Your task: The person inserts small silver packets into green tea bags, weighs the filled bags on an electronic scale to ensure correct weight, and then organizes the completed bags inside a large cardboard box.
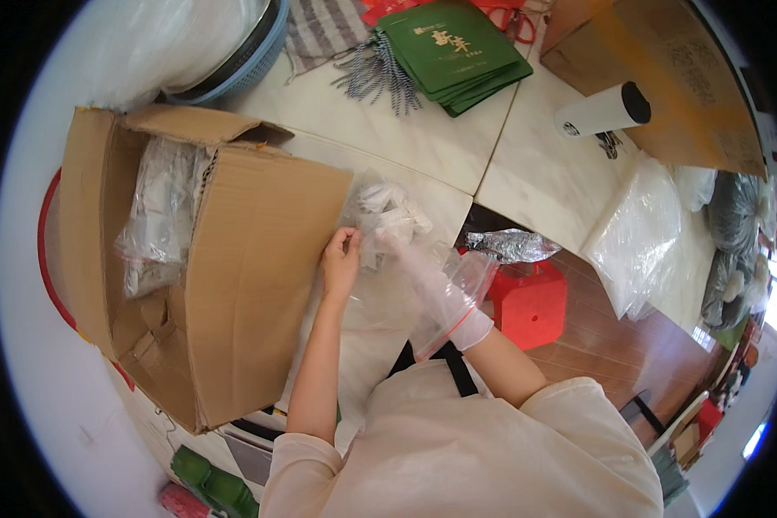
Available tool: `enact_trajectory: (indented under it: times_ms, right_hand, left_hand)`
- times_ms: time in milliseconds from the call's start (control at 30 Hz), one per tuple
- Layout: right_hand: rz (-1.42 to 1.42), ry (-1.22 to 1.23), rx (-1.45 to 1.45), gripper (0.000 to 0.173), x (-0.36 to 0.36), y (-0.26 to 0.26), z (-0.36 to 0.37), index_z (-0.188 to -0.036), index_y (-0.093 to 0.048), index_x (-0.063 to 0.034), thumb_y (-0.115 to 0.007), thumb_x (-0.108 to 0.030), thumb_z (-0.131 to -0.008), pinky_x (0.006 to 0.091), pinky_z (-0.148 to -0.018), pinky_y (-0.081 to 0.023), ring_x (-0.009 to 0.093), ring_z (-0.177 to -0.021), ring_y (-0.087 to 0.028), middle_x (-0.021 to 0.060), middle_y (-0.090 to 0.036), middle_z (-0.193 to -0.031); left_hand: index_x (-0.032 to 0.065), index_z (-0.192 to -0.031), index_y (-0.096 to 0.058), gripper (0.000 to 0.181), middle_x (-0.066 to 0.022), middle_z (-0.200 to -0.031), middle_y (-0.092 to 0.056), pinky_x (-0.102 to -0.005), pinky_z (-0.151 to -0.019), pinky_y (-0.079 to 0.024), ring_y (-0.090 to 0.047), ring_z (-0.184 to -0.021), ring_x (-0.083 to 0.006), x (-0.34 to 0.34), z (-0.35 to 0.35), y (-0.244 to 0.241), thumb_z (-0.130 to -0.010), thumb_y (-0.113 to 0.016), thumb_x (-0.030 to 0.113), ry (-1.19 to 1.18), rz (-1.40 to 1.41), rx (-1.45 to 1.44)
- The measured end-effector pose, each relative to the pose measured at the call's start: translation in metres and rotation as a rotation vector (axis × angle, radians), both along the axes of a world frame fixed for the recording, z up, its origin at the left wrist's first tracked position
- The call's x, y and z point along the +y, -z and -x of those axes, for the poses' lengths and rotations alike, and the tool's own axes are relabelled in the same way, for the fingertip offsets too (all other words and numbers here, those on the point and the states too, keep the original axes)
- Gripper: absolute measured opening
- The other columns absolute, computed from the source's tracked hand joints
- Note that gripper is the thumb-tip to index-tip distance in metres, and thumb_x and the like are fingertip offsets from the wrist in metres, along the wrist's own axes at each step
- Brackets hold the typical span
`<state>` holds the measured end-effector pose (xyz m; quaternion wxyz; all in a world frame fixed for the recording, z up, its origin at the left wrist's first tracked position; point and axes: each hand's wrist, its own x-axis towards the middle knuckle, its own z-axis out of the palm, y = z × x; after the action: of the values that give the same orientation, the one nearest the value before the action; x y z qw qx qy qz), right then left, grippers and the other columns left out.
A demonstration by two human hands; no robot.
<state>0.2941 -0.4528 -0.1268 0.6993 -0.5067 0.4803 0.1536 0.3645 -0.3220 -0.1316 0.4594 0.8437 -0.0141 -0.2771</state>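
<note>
My left hand (342,262) is bare, with its fingers curled on the edge of a clear plastic zip bag (379,304) on the tabletop. My right hand (421,269) wears a thin white glove and reaches into the clear plastic, its fingertips blurred by it. The bag's red seal line crosses near my right wrist. Just beyond my fingers sits a crumpled bunch of white packets (392,207) in clear wrapping. Whether my right fingers grip any of it is hidden. To the left, an open cardboard box (259,278) holds plastic-wrapped packets (162,207).
Green pouches (453,52) with striped cords lie at the back, near red-handled scissors (524,29). A white tumbler (599,111) lies by a large carton (673,78). Clear plastic sheeting (641,239) hangs over the right table edge. Below is a red stool (531,304). A blue basket (252,65) stands back left.
</note>
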Motion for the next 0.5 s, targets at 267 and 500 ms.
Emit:
enact_trajectory:
  times_ms: [267,500]
  right_hand:
    - [-0.056,-0.096,0.017,0.061,-0.020,-0.019,-0.001,-0.108,-0.061,0.0014,-0.067,-0.051,-0.077,0.0344,-0.071,-0.047,0.018,-0.086,-0.059,0.0089,-0.064,-0.097]
    - [-0.101,-0.326,-0.069,0.054,-0.024,-0.016,0.004,-0.109,-0.062,-0.0029,-0.068,-0.047,-0.079,0.0319,-0.072,-0.047,0.015,-0.085,-0.058,0.0056,-0.063,-0.099]
  left_hand:
    - [0.0020,-0.088,-0.057,0.011,-0.0007,-0.074,-0.058,-0.0238,-0.065,-0.043,-0.052,-0.069,-0.0081,0.002,0.015,-0.001,-0.089,-0.059,0.012,-0.059,0.231,0.013]
    - [0.0020,-0.089,-0.055,0.008,-0.0022,-0.075,-0.058,-0.0250,-0.066,-0.044,-0.053,-0.070,-0.0100,0.006,0.019,0.003,-0.090,-0.056,0.010,-0.048,0.201,0.000]
